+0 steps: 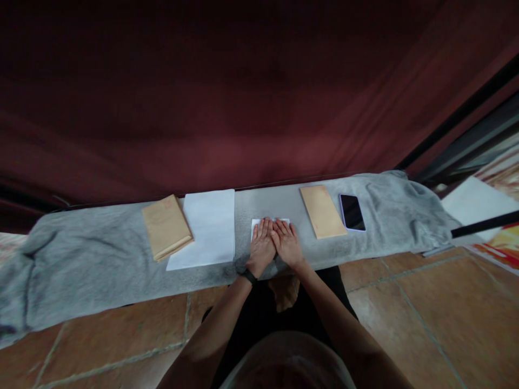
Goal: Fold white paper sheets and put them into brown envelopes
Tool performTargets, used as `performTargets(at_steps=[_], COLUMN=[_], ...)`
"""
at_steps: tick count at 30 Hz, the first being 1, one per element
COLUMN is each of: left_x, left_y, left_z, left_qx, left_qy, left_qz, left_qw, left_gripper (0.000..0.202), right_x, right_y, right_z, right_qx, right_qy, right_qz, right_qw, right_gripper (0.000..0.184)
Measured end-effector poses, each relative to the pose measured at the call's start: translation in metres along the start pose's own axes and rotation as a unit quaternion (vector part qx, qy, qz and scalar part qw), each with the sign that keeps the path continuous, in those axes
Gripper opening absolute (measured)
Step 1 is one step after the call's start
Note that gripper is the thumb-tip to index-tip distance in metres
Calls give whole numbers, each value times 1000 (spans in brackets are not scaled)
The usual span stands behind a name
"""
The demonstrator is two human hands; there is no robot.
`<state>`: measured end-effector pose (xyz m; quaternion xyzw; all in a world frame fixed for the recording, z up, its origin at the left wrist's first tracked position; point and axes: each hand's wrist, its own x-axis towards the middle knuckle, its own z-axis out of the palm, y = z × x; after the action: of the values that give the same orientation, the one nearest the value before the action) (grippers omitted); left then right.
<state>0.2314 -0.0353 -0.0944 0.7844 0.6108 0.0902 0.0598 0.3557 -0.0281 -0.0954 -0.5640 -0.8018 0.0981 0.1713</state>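
Note:
My left hand (262,246) and my right hand (287,243) lie flat, side by side, on a small white piece of paper (255,222). Their fingers are stretched out and point away from me, and the hands touch at the thumbs. Most of the paper is hidden under them; only its top edge and corners show. To the left lie larger white sheets (213,227), with a stack of brown envelopes (166,227) over their left edge. A single brown envelope (323,212) rests to the right of my hands.
A grey cloth (97,265) covers the long narrow surface, rumpled at both ends. A phone (352,212) with a dark screen lies right of the single envelope. Behind rises a dark red panel (259,119). Tiled floor (405,313) shows in front, and papers (480,201) are at far right.

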Motion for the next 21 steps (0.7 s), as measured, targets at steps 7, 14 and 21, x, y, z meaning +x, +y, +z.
performTargets(at_steps=[7, 14, 21], left_x=[10, 10, 7], left_y=[-5, -4, -4], left_z=[-3, -1, 3], left_qx=[47, 65, 65], left_qy=[-24, -22, 7], left_qz=[3, -18, -28], left_qw=[999, 997, 997], left_gripper=[60, 60, 58], right_x=[7, 5, 5], right_y=[-4, -4, -4], right_z=[2, 6, 8], right_qx=[-20, -28, -41], right_qy=[20, 33, 34], right_qz=[5, 22, 38], right_qw=[1000, 999, 998], right_gripper=[54, 53, 54])
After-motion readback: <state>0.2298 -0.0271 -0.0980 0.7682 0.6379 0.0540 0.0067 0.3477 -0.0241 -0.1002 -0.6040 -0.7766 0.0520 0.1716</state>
